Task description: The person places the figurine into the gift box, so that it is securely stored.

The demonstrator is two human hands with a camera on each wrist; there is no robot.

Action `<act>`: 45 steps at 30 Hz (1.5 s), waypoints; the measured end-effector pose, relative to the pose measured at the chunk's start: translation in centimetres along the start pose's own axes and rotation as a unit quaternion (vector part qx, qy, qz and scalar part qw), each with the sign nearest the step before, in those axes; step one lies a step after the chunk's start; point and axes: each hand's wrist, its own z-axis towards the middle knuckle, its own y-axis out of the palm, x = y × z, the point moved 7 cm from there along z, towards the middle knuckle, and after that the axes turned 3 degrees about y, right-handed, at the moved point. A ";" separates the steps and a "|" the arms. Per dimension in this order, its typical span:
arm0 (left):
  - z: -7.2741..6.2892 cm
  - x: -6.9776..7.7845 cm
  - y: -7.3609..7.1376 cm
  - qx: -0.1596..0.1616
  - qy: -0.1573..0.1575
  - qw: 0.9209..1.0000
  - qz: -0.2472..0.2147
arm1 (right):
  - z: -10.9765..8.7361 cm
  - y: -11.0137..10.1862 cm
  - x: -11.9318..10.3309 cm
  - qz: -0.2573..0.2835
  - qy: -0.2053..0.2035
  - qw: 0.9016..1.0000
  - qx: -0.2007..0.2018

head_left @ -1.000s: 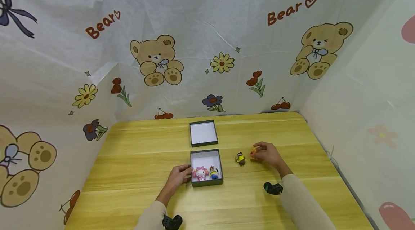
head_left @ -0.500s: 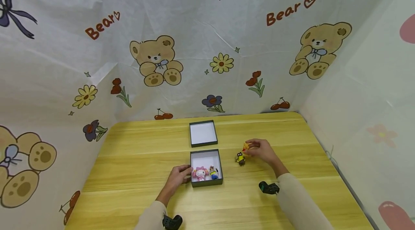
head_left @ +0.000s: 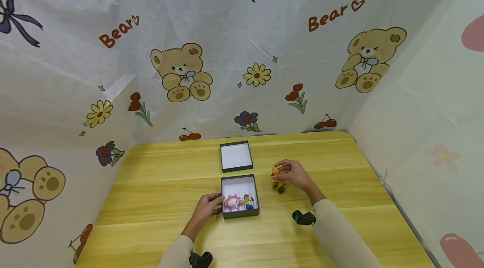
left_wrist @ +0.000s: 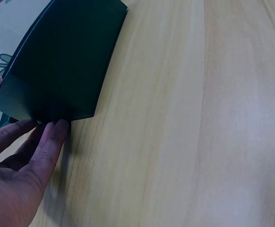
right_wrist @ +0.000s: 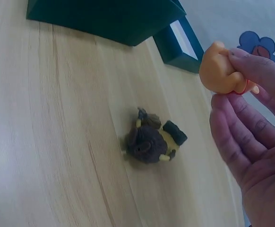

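My left hand (head_left: 207, 208) holds the left side of a dark green box (head_left: 240, 214) with a white inside, thumb at the rim and fingertips on the outer wall. In the box lie a pink-and-white figurine (head_left: 232, 203) and a small figurine (head_left: 248, 202) with yellow and blue parts. My right hand (head_left: 295, 174) pinches a yellow bear figurine (right_wrist: 216, 71) with a red top between thumb and fingers, above the table. Below it lies a yellow and dark brown figurine (right_wrist: 151, 144), partly covered by the bear in the head view.
The box's lid (head_left: 236, 156) lies behind it, white inside up. All stand on a light wooden table (head_left: 159, 184), against a white cloth backdrop (head_left: 227, 20) printed with bears and flowers.
My right hand has carried the bear figurine left, from beside the yellow and brown figurine to over it. The left hand stays at the box.
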 end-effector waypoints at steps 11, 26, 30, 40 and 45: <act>-0.1 -0.1 -0.1 -0.004 0.004 1.000 0.000 | -0.4 2.2 -2.9 -0.010 0.008 1.000 -0.017; 0.0 0.0 -0.1 -0.006 0.002 1.000 -0.006 | 1.3 4.4 -1.1 0.002 -0.005 1.000 -0.027; -0.1 -0.1 -0.1 -0.006 -0.001 1.000 -0.005 | 1.4 4.8 -1.3 0.011 -0.001 1.000 -0.026; 0.0 -0.1 -0.1 -0.006 0.001 1.000 -0.002 | 1.8 5.5 -1.0 0.008 -0.003 1.000 -0.023; 0.0 -0.3 -0.1 -0.004 0.001 1.000 -0.001 | 1.6 5.7 -1.2 0.014 -0.004 1.000 -0.025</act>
